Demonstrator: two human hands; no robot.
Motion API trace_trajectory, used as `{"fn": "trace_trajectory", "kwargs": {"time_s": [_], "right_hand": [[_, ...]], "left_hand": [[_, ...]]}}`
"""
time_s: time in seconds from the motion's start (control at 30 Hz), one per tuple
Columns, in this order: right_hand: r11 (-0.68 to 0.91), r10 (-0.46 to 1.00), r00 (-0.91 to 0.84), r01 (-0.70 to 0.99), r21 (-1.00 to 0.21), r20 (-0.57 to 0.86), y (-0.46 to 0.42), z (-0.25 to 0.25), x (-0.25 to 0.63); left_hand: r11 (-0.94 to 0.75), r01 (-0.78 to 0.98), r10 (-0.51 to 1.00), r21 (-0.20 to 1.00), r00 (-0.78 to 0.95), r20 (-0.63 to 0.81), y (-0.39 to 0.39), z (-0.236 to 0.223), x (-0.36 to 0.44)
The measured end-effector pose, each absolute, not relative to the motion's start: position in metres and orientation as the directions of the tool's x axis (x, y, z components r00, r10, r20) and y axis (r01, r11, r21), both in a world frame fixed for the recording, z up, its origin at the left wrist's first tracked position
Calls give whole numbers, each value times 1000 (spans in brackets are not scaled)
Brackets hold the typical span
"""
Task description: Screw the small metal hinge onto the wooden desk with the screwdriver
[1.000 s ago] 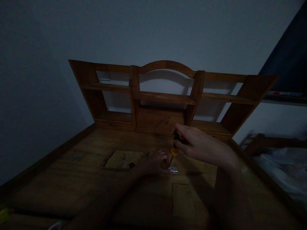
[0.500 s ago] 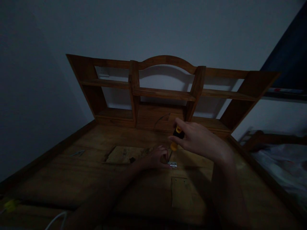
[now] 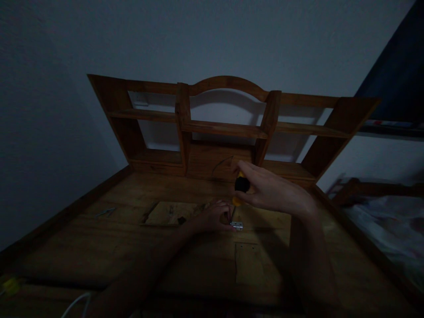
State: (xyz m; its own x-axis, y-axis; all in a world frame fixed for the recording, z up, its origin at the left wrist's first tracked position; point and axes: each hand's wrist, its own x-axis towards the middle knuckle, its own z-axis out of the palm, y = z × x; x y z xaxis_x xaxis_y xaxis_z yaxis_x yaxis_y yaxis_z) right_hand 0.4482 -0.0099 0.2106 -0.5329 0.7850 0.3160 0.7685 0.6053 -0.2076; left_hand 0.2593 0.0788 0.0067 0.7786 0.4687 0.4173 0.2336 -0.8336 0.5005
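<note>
My right hand (image 3: 265, 191) is closed round a screwdriver (image 3: 239, 187) with a black and yellow handle, held upright with its tip down on a small silver hinge (image 3: 236, 225). The hinge lies on a pale wooden board (image 3: 268, 221) set into the wooden desk top (image 3: 99, 238). My left hand (image 3: 213, 217) rests on the board just left of the hinge, its fingers curled and pinched at the screwdriver's shaft and the hinge. The light is dim.
A wooden shelf unit (image 3: 228, 128) with an arched top stands along the back of the desk against a white wall. A small metal piece (image 3: 105, 212) lies at the left. A white cable (image 3: 77, 302) and a yellow object (image 3: 9, 286) sit at the bottom left. Bedding (image 3: 391, 229) lies to the right.
The view has shifted slightly. My right hand has turned on the screwdriver handle; its tip stays on the hinge. My left hand has stayed beside the hinge.
</note>
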Motion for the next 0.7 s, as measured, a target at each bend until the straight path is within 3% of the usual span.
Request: {"fn": "trace_trajectory", "kwargs": {"time_s": [0.13, 0.4, 0.6, 0.7], "right_hand": [[669, 741, -607, 706, -233, 286, -10, 213, 453], [516, 831, -452, 844, -146, 323, -8, 208, 444], [648, 754, -581, 733, -207, 306, -10, 214, 446], [634, 765, -568, 748, -199, 303, -12, 214, 441]], "left_hand": [[-826, 227, 471, 516, 781, 411, 76, 12, 259], [-836, 254, 475, 487, 778, 411, 76, 12, 260], [-840, 229, 460, 493, 783, 420, 76, 12, 260], [-831, 249, 477, 497, 780, 406, 78, 9, 260]]}}
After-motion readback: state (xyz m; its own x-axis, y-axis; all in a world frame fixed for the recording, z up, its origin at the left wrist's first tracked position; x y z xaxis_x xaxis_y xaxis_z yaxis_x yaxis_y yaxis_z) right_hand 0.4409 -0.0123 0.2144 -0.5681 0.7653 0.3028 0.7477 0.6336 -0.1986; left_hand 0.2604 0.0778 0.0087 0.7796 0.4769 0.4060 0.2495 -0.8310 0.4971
